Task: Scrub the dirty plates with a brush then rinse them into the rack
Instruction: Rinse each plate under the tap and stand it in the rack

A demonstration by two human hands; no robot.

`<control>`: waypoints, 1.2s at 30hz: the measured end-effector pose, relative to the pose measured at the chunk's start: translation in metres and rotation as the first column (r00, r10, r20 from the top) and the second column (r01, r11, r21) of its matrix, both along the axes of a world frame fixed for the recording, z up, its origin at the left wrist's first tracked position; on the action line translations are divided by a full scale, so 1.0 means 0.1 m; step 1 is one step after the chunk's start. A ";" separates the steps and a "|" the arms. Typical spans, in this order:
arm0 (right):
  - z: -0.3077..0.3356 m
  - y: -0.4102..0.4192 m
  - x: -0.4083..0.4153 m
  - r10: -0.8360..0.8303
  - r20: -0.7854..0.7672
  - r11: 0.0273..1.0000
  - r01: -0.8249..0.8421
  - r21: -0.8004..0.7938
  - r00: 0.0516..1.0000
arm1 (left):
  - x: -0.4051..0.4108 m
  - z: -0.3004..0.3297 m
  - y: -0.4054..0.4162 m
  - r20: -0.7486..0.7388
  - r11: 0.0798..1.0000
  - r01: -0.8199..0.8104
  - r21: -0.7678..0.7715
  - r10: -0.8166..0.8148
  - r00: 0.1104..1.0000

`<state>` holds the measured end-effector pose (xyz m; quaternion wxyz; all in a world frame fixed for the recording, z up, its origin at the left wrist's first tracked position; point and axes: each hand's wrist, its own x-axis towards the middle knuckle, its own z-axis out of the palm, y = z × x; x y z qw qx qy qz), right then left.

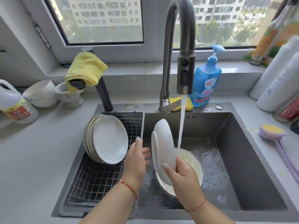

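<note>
Plates, washed: a stack (106,139) leans on edge in the wire rack (97,178) at the left of the sink (242,159), about four as far as I can count, so most of the job looks done. Plate in hand (162,151): white, held upright on its edge just left of the water stream (181,126) from the tap (186,73), not under it at this instant; I judge it rinsed or nearly so and due for the rack next. Bowl or deep plate, remaining (194,165): lies in the basin beneath, with the stream falling into it and suds around it; it appears to be the last piece left to finish. Brush (272,131): lies on the desk to the right of the sink, well apart from both hands, so scrubbing seems over for now. Right hand (184,173): fingers curled round the lower rim of the held plate, thumb on its near face, forearm reaching in from below. Left hand (137,160): fingers straight and released, holding nothing, palm turned toward the plate, between the plate and the rack.
</note>
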<state>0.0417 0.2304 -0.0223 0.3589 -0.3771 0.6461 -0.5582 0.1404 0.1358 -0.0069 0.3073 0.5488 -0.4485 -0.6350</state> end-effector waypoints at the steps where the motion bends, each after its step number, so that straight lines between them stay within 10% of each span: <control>1: 0.05 -0.01 0.03 -0.004 -0.005 1.000 0.003 -0.019 1.000 | 0.03 0.00 -0.01 0.003 1.000 0.003 -0.014 -0.003 1.000; 12: 0.62 -0.47 0.51 0.126 0.106 0.971 -0.100 -0.219 0.986 | 0.78 0.11 -0.44 0.024 0.934 -0.257 -0.249 0.271 0.962; 36: -0.24 -1.79 1.56 0.250 -0.358 0.930 -0.121 0.347 0.900 | 1.45 -0.23 -0.95 0.228 0.951 0.028 -0.309 0.045 0.973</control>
